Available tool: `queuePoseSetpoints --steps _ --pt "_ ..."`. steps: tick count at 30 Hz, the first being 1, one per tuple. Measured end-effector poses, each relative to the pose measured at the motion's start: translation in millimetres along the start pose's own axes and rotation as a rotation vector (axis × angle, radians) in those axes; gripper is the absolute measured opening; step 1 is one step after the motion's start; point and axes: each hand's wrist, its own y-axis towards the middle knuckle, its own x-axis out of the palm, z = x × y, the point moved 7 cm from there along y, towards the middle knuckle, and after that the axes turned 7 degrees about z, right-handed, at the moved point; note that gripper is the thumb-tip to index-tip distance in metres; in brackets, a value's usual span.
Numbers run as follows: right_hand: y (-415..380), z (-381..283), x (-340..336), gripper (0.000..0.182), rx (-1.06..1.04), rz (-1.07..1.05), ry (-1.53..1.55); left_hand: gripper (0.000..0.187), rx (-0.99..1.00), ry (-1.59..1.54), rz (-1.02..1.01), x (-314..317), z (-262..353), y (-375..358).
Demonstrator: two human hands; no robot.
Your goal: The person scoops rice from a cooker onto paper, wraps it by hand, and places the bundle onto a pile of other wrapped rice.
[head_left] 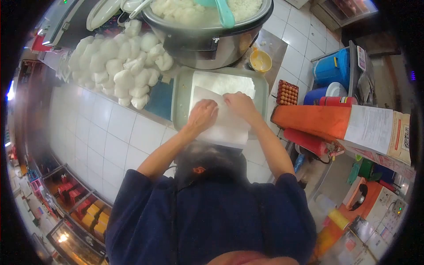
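Observation:
White paper sheets (221,128) lie in a pale grey-green tray (179,95) in front of me, and the top one is partly lifted. My left hand (204,113) has bent fingers closed at the left side of that top sheet. At its upper edge, my right hand (239,105) pinches the paper between thumb and fingers. More paper (225,82) shows beneath, toward the far end of the tray. Beyond it stands a large pot of white rice (176,9) with a turquoise rice paddle (225,14) resting in it.
Many rounded white bundles (121,66) are heaped left of the tray. A yellow-rimmed bowl (260,60) sits near the pot's right side. Farther right are a tray of eggs (288,92), an orange surface (311,118) and a blue container (331,68).

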Motion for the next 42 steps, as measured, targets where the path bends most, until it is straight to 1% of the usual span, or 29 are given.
queuePoseSetpoints --steps 1,3,4,7,8,9,10,11,12,13,14,16,17,19,20,22,24,27,29,31,33,34,35,36,37,38,39,40,42 --pt "1 -4 -4 0.023 -0.004 -0.002 -0.001 0.021 -0.004 0.001 0.003 2 1 -4" --pt "-2 -9 -6 0.021 0.014 -0.059 0.003 0.027 0.179 -0.031 0.076 2 21 -17" --pt "-3 -12 -6 0.021 0.009 -0.062 0.001 0.031 0.22 0.0 0.033 7 24 -27" --pt "-19 -22 8 0.023 -0.071 -0.14 -0.135 0.026 0.31 0.024 0.033 11 26 -41" --pt "-27 -27 13 0.026 -0.112 -0.042 -0.075 0.026 0.304 0.024 0.031 13 21 -43" --pt "-37 -31 18 0.03 -0.153 0.057 -0.016 0.024 0.247 -0.011 -0.096 25 10 -44" --pt "-47 -34 28 0.03 -0.155 0.052 -0.016 0.023 0.189 -0.046 -0.222 33 3 -47" --pt "-59 -41 27 0.033 -0.224 0.191 -0.056 0.023 0.184 -0.046 -0.22 33 1 -49" --pt "-69 -48 26 0.037 -0.294 0.335 -0.097 0.022 0.161 0.005 -0.327 39 -3 -53" --pt "-75 -49 33 0.037 -0.299 0.338 -0.099 0.022 0.138 0.057 -0.434 43 -7 -55" --pt "-81 -48 36 0.04 -0.294 0.389 -0.091 0.022 0.141 0.061 -0.429 38 -8 -56" --pt "-84 -42 42 0.043 -0.272 0.446 -0.08 0.03 0.447 -0.137 -0.099 -10 28 -52" --pt "-85 -39 45 0.041 -0.26 0.475 -0.029 0.03 0.455 -0.144 -0.112 -18 37 -43" --pt "-92 -37 45 0.04 -0.229 0.507 0.028 0.041 0.444 0.098 0.087 -48 56 -10" --pt "-95 -40 37 0.037 -0.269 0.561 0.058 0.048 0.485 0.119 0.022 -34 39 -12" --pt "-111 -31 37 0.035 -0.277 0.629 0.096 0.045 0.452 0.064 -0.075 -15 1 -40" --pt "-127 -8 54 0.028 -0.32 0.586 0.076 0.036 0.391 0.016 -0.194 -5 -31 -56" --pt "-133 11 62 0.025 -0.236 0.562 0.068 0.031 0.461 0.035 -0.261 -13 -35 -60" --pt "-117 10 45 0.02 -0.143 0.52 0.166 0.032 0.413 -0.01 -0.293 -12 -37 -51" --pt "-83 31 50 0.018 0.392 0.148 0.367 0.03 -0.271 -0.126 -0.534 6 -70 -27" --pt "-54 40 54 0.016 0.488 0.202 0.15 0.028 -0.269 -0.032 -0.61 12 -63 8" --pt "-42 40 53 0.016 0.485 0.198 0.153 0.029 -0.279 0.053 -0.67 20 -63 18" --pt "-24 24 38 0.015 0.207 0.296 -0.051 0.029 -0.284 0.055 -0.662 28 -62 27" --pt "-16 4 28 0.014 -0.078 0.383 -0.253 0.026 -0.048 0.124 -0.477 27 -46 41" --pt "-14 3 19 0.014 -0.092 0.371 -0.251 0.024 0.178 0.193 -0.291 20 -31 44" --pt "-11 14 25 0.014 0.02 0.093 -0.14 0.024 0.156 0.193 -0.285 18 -33 40" --pt "-14 24 36 0.014 0.131 -0.184 -0.037 0.025 0.022 0.19 -0.439 23 -44 35" --pt "-20 23 36 0.014 0.114 -0.192 -0.049 0.025 -0.108 0.181 -0.588 28 -54 29" --pt "-46 22 31 0.017 0.203 -0.06 0.07 0.024 -0.161 0.095 -0.535 18 -55 15"
